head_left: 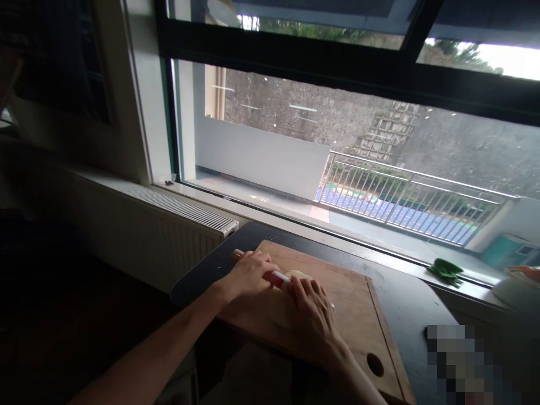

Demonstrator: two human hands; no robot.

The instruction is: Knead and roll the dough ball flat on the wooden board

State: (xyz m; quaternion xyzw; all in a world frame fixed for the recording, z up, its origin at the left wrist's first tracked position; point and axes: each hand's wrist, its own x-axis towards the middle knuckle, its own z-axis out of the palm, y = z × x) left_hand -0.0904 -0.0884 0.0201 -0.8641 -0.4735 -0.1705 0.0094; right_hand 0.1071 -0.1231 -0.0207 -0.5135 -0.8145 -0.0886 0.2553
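Note:
A rolling pin point(277, 278) with a red and white label lies slantwise over a pale, flattened sheet of dough point(280, 310). My left hand point(252, 272) grips the pin near its far left end, fingers curled over it. Further right, my right hand point(313, 304) is closed over the other part of the pin and hides most of it there. The dough shows on both sides of the pin and is partly covered by my right hand. Beneath it all is a wooden cutting board point(348, 295) with a round hole near its right corner.
The board rests on a dark table point(405, 304) against the window sill point(337, 230). A radiator point(185, 219) stands to the left. Something green and leafy point(447, 271) lies on the sill, near a pale container point(514, 289). A pixelated patch covers the table's right corner.

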